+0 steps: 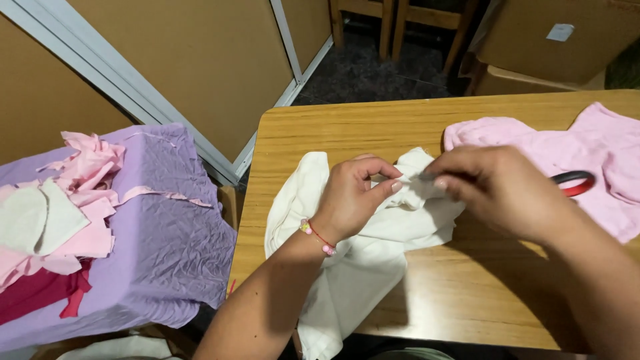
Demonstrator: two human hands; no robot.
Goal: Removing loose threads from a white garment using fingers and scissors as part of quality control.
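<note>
On the far left, a purple-draped stand carries a heap of pink and white fabric scraps, with a dark red piece below it running out of view at the picture's left edge. The wooden table fills the right; its right end and near right corner are cut off. The white cloth lies by the table's left edge, its long axis running from the middle of the table down over the near edge, where its lower end hangs out of sight. The left hand pinches a raised fold of this cloth between thumb and forefinger. The right hand pinches the same fold just beside it; whether it holds something small as well cannot be made out, since the fingers are blurred. Behind it, a pink cloth covers the far right corner, and a red-and-black handle is mostly hidden by the hand.
</note>
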